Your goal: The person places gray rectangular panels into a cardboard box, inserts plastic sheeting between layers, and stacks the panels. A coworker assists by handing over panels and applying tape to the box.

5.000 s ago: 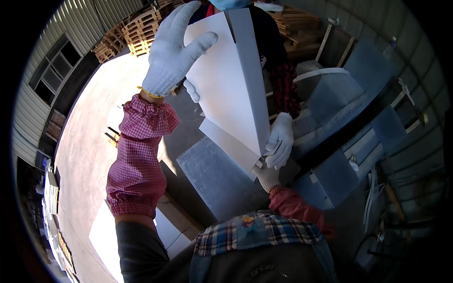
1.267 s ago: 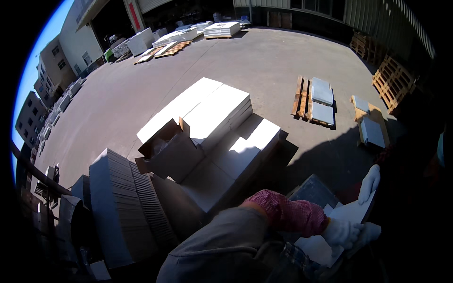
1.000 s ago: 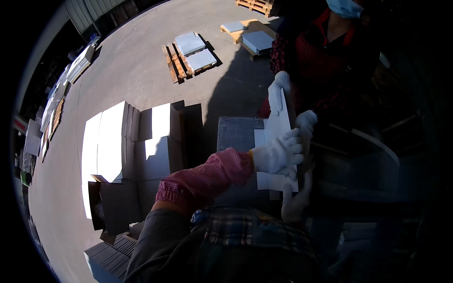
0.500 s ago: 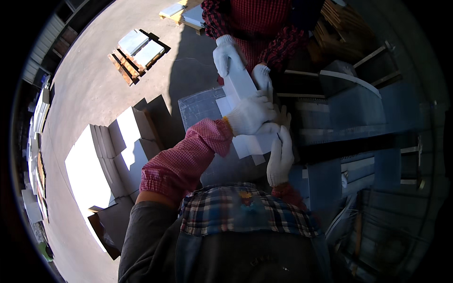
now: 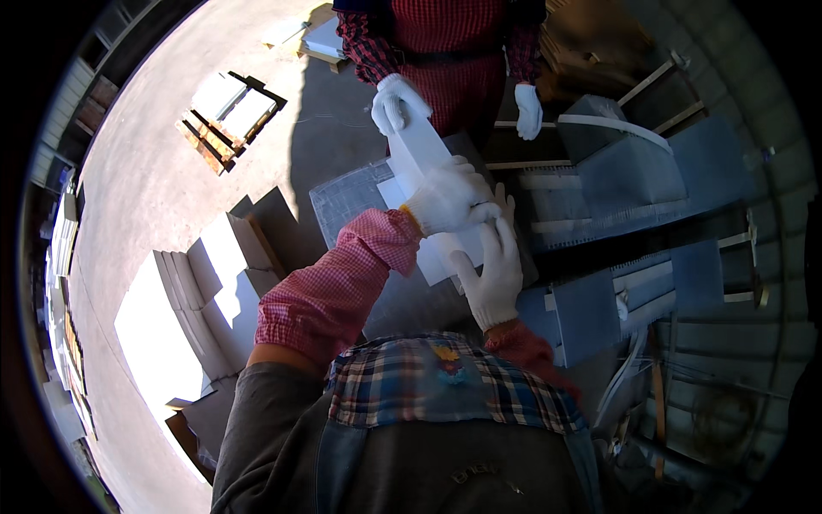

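Observation:
On the dark grey work surface (image 5: pixel 398 301) in front of me lies a long, folded white cardboard piece (image 5: pixel 419 142), with white flaps spread around it. My left hand (image 5: pixel 449 199), in a white knitted glove and pink checked sleeve, is closed over its middle, fingers curled. Next to it, my right hand (image 5: pixel 494 278), also gloved, has its thumb apart and fingers stretched out, the fingertips close to my left hand. The near end of the piece is partly hidden under my hands. Across from me, a co-worker's gloved hand (image 5: pixel 399 101) grips the far end.
The co-worker's other gloved hand (image 5: pixel 529 111) hangs free beside a red checked apron (image 5: pixel 445 86). Stacked white cardboard (image 5: pixel 163 330) stands on the floor at left. Farther off is a wooden pallet (image 5: pixel 204 141) bearing white sheets. Metal framework with grey panels (image 5: pixel 634 184) fills the right.
The co-worker's one hand has left the cardboard and dropped to the side. My right hand has shifted slightly left with its thumb spread. My left hand stays on the piece.

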Demonstrator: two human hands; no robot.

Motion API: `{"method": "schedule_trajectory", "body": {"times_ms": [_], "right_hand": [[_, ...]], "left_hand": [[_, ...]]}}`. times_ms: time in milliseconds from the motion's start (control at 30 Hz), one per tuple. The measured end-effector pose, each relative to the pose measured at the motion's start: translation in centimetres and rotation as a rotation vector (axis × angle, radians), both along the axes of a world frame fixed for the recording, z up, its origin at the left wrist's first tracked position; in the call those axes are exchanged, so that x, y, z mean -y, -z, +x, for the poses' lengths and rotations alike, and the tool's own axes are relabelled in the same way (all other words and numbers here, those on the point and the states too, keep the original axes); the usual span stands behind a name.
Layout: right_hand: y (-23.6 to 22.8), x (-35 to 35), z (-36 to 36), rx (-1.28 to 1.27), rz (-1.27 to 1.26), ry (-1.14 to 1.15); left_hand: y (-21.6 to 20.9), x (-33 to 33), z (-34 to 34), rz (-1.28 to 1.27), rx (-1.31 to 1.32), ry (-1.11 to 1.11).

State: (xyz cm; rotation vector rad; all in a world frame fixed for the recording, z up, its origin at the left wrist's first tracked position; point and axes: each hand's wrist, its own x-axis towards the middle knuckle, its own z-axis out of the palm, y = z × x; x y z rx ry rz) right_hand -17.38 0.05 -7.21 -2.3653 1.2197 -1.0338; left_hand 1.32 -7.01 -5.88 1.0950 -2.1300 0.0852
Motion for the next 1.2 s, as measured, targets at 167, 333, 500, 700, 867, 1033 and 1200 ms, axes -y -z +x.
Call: {"method": "schedule_trajectory", "body": {"times_ms": [167,333,500,700,867,1033,1200], "right_hand": [[0.9,0.3,-0.3,0.004,0.003,0.022],[1.0,0.4,-0.5,-0.029,-0.006,0.052],[0.8,0.5,-0.5,0.004,-0.027,0.028],[0.9,0.6,-0.4,0.014,-0.012,0.017],[0.3,0.6,-0.5,0.021,0.012,0.027],[0.6,0.5,-0.4,0.070,-0.016,0.021],[0.9,1.0,-0.8,0.094,-0.047,0.017]], "left_hand": [[0.4,0.6,0.1,0.053,-0.010,0.002],[0.5,1.8,2.0,-0.008,-0.013,-0.151],[1.2,3.5,6.0,0.046,-0.116,-0.613],[1.5,7.1,10.7,0.633,-0.918,-0.709],[1.4,9.5,13.2,0.853,-1.115,-0.577],[2.3,10.1,14.6,0.942,-1.149,-0.427],[2.1,10.2,13.5,0.904,-1.171,-0.420]]}}
